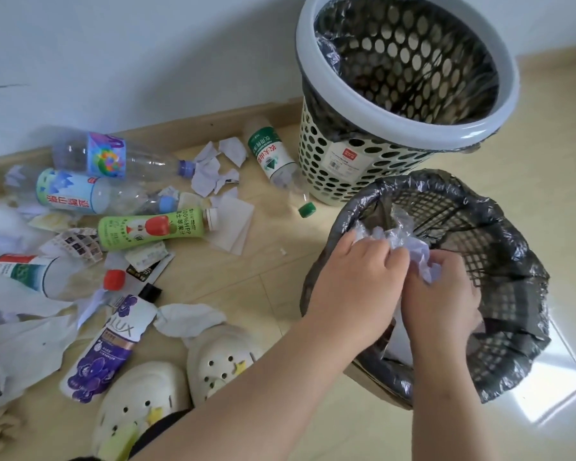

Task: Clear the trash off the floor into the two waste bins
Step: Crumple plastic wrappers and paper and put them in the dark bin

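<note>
Both my hands are over the mouth of the near bin (499, 377), a mesh basket lined with a dark bag. My left hand (356, 281) and my right hand (446, 294) together grip a crumpled wad of white paper and clear plastic (409, 247). Behind it stands a taller perforated bin (330, 168) with a grey rim and a dark liner. Trash lies on the floor to the left: a green-labelled water bottle (273, 158), a green juice bottle (153, 227), two clear bottles (113, 158), torn paper scraps (213, 171), and a purple Lux pouch (107, 347).
A wall with a wooden skirting board runs behind the trash. My two cream clogs (220, 357) stand at the bottom centre beside a white tissue (190, 317). More white paper and a red-capped bottle (47, 274) lie at the far left. Bare floor lies right of the bins.
</note>
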The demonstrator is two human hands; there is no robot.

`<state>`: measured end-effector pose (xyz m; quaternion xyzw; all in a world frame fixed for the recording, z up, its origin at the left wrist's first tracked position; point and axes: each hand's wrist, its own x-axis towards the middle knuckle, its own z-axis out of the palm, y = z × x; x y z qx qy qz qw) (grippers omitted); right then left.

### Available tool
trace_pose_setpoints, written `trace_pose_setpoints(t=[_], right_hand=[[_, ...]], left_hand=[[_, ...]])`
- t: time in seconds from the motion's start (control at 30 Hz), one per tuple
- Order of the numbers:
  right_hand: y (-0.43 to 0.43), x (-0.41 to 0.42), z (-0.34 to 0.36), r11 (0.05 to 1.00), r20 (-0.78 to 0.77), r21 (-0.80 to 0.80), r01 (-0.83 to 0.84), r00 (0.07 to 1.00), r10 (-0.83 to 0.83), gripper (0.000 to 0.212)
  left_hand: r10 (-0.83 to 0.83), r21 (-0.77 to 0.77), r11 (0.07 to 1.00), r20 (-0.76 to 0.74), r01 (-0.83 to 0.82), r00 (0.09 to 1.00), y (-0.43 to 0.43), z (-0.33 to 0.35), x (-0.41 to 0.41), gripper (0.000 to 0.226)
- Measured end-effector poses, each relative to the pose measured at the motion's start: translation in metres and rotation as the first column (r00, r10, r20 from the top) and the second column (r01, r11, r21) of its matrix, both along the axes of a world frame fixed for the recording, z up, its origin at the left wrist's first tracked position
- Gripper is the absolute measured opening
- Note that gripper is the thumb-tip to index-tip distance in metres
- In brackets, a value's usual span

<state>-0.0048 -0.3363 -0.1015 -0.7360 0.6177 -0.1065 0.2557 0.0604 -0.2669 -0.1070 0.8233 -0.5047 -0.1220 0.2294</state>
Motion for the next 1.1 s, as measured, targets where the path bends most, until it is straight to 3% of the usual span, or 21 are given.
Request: trace_pose_setpoints(t=[0.17, 0.23, 0.33, 0.4, 0.53, 0.63, 0.7, 0.8, 0.87, 0.97, 1.1], right_hand=[[0.005, -0.003, -0.013, 0.992, -0.209, 0.119, -0.038, 0.976, 0.062, 0.034], [0.007, -0.004, -0.012, 0.991, -0.201, 0.125, -0.039, 0.978, 0.064, 0.039], [0.009, -0.003, 0.002, 0.998, -0.101, 0.045, -0.046, 0.994, 0.050, 0.050], [0.008, 0.000, 0.015, 0.997, -0.031, 0.013, -0.072, 0.997, 0.072, 0.057], [0.017, 0.013, 0.036, 0.979, 0.128, -0.121, -0.162, 0.976, 0.177, 0.045], [0.045, 0.036, 0.036, 0.887, 0.256, -0.351, -0.299, 0.881, 0.398, 0.037], [0.067, 0.053, 0.025, 0.839, 0.305, -0.380, -0.389, 0.804, 0.510, 0.029], [0.102, 0.085, 0.000, 0.802, 0.363, -0.266, -0.536, 0.714, 0.598, 0.025], [0.119, 0.101, -0.022, 0.744, 0.300, -0.111, -0.659, 0.691, 0.657, 0.024], [0.138, 0.119, -0.058, 0.583, 0.175, 0.137, -0.800, 0.599, 0.781, 0.030], [0.150, 0.137, -0.089, 0.424, 0.039, 0.259, -0.868, 0.448, 0.893, 0.032]], left_hand=[[-0.087, 0.202, 0.978, 0.126, 0.060, 0.988, 0.011, -0.004, 0.001, 0.039], [-0.074, 0.173, 0.983, 0.106, 0.055, 0.992, 0.012, -0.004, 0.003, 0.033], [-0.024, -0.014, 1.000, 0.033, 0.024, 0.999, 0.011, -0.005, 0.007, 0.018], [-0.002, -0.108, 0.994, -0.019, 0.000, 1.000, 0.011, -0.003, 0.011, 0.022], [0.063, -0.248, 0.963, -0.177, -0.107, 0.982, 0.029, 0.010, 0.031, 0.031], [0.183, -0.266, 0.923, -0.334, -0.278, 0.925, 0.062, 0.017, 0.054, 0.025], [0.263, -0.208, 0.907, -0.399, -0.366, 0.878, 0.090, 0.016, 0.070, 0.024], [0.453, -0.080, 0.844, -0.423, -0.531, 0.785, 0.138, -0.003, 0.090, 0.025], [0.575, 0.020, 0.779, -0.422, -0.627, 0.701, 0.170, -0.024, 0.097, 0.025], [0.761, 0.191, 0.628, -0.357, -0.755, 0.542, 0.219, -0.062, 0.102, 0.024], [0.890, 0.358, 0.448, -0.266, -0.819, 0.370, 0.265, -0.104, 0.106, 0.024]])
